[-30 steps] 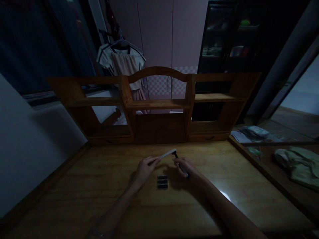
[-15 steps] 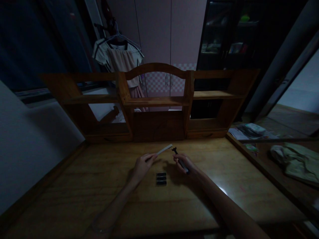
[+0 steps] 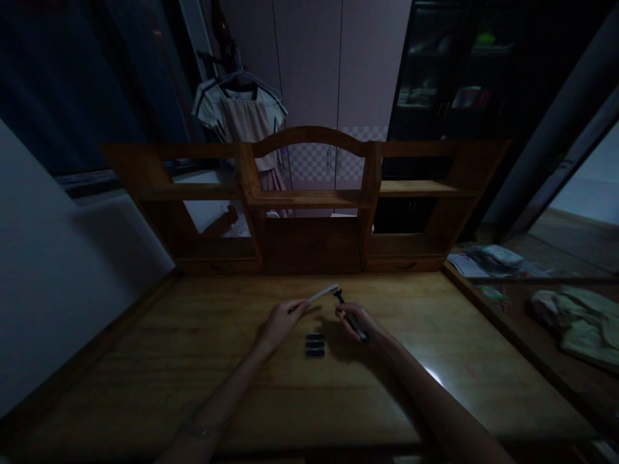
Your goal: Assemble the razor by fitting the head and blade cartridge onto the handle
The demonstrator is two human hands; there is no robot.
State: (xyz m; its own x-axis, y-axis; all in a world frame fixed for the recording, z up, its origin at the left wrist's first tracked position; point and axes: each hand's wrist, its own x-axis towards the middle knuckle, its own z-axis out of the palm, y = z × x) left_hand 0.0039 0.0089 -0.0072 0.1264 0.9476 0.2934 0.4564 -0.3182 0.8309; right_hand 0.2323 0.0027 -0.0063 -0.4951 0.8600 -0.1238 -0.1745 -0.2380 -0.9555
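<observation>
My left hand is closed round a slim pale toothbrush, its head pointing away to the right. My right hand grips the dark handle of a razor, whose narrow forked head angles up and left. The toothbrush tip meets or overlaps the razor head; whether they actually touch is hard to tell in the dim light. Between my forearms, a small row of dark razor cartridges lies on the wooden desk.
A wooden shelf unit spans the desk's back edge. White wall borders the left side. On the right, beyond the desk's raised edge, lie crumpled pale cloth and a bundle of papers and bags. Clothes hang behind.
The toothbrush tip and razor head have come together, where a small gap showed before. Both hands keep their hold, and the camera view has shifted slightly.
</observation>
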